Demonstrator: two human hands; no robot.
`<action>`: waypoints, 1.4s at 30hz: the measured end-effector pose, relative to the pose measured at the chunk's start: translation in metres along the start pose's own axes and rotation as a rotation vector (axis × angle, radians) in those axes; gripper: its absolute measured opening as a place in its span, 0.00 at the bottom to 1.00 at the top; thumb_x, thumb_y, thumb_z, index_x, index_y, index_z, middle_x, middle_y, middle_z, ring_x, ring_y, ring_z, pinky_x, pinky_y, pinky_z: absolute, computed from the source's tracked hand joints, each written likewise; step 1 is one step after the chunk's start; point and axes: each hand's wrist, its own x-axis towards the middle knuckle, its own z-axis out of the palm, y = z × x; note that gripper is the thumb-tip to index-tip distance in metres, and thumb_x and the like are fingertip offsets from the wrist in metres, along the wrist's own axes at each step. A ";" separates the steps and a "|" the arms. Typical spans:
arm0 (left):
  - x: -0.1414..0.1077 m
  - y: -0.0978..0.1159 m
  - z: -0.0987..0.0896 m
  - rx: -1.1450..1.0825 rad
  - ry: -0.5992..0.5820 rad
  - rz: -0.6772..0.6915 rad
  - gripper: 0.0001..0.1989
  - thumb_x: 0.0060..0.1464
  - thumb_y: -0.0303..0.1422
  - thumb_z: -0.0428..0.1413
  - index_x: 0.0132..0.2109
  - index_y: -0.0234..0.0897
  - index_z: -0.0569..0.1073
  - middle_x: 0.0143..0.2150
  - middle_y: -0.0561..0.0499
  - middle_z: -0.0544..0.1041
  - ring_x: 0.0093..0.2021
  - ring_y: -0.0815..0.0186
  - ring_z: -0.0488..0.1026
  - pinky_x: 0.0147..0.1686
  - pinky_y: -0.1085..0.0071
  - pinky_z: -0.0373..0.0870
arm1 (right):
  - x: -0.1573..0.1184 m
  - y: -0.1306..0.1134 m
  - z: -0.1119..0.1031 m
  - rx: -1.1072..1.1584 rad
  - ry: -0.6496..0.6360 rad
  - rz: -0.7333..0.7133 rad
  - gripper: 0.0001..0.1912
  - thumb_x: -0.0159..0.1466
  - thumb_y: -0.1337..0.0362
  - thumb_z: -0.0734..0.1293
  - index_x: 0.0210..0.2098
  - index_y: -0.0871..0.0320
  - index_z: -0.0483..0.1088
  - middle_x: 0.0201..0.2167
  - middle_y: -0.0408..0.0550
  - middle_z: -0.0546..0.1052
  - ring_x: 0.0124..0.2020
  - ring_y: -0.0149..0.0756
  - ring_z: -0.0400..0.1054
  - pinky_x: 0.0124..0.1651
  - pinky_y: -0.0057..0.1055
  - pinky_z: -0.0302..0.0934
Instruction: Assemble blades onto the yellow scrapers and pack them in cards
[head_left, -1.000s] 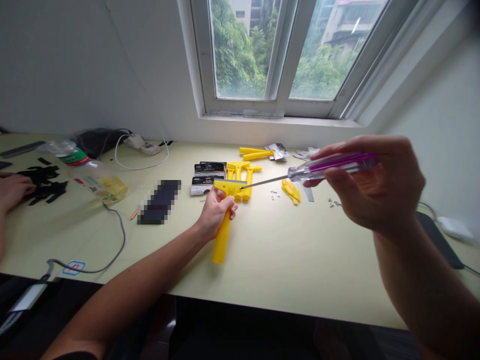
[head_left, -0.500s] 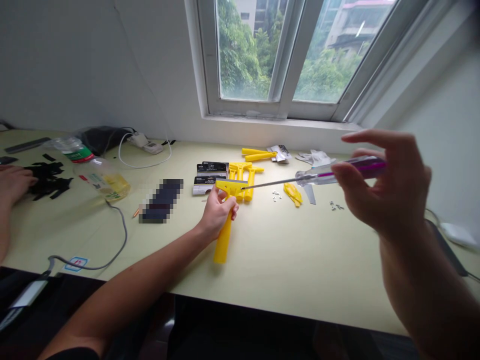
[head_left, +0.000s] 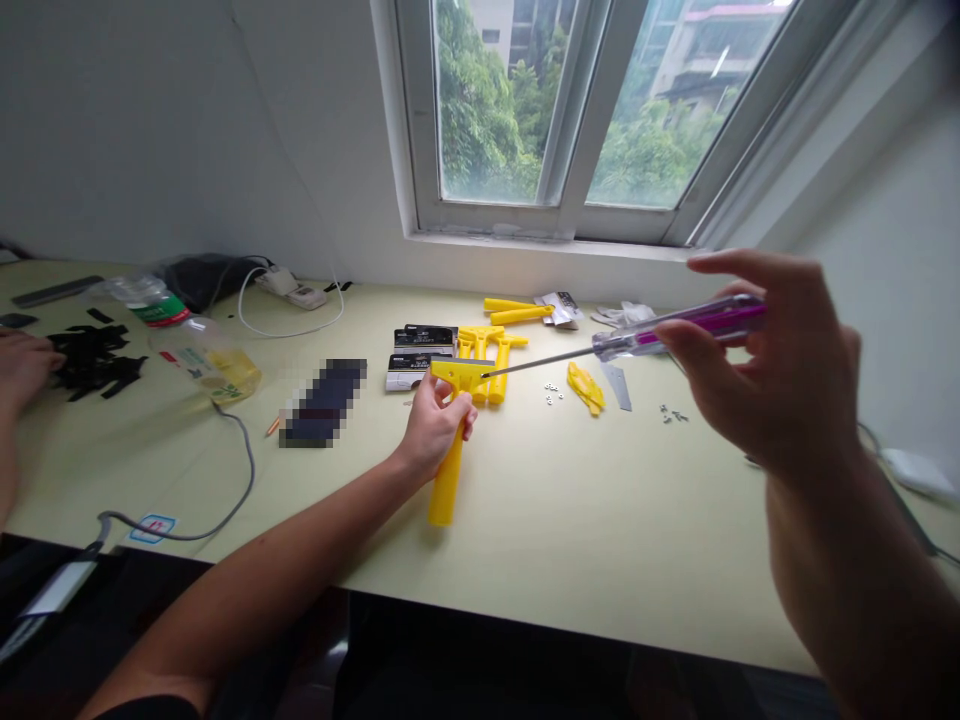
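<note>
Purple screwdriver (head_left: 628, 340): in the right grip (head_left: 808, 410), index finger raised off it; hard, probably slick, best taken by the fluted handle.
Left grip (head_left: 435, 425): closed around scraper.
Scraper (head_left: 446, 490): over desk (head_left: 585, 560), screwdriver tip at its head; looks light, stiff; hold below head, off metal edge (head_left: 476, 361).
Small parts (head_left: 553, 387): loose on desk, beyond scraper.
Change: screwdriver's handle end slightly higher than half a second ago; scraper about same.

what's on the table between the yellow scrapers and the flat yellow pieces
A few small white pieces lie there, seen in the head view; the screwdriver shaft crosses the picture above them.
</note>
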 end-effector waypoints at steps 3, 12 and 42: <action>0.001 -0.001 -0.001 0.002 0.010 0.005 0.19 0.47 0.28 0.59 0.46 0.41 0.62 0.35 0.56 0.68 0.21 0.76 0.66 0.16 0.78 0.60 | -0.002 -0.006 -0.001 -0.031 -0.123 -0.062 0.30 0.61 0.59 0.68 0.60 0.49 0.58 0.46 0.49 0.74 0.36 0.40 0.73 0.33 0.36 0.70; 0.003 -0.003 -0.002 -0.008 0.040 0.034 0.18 0.47 0.28 0.59 0.44 0.41 0.62 0.34 0.56 0.67 0.21 0.76 0.65 0.16 0.78 0.60 | -0.002 -0.005 -0.003 -0.077 -0.202 -0.218 0.30 0.62 0.59 0.66 0.62 0.51 0.56 0.46 0.52 0.74 0.37 0.43 0.73 0.38 0.40 0.69; 0.004 0.000 -0.003 0.028 0.082 0.070 0.18 0.45 0.29 0.59 0.44 0.41 0.64 0.35 0.56 0.69 0.21 0.75 0.67 0.16 0.77 0.61 | -0.001 0.000 0.000 -0.040 -0.189 -0.152 0.26 0.61 0.58 0.68 0.57 0.49 0.60 0.44 0.48 0.75 0.36 0.41 0.74 0.30 0.37 0.69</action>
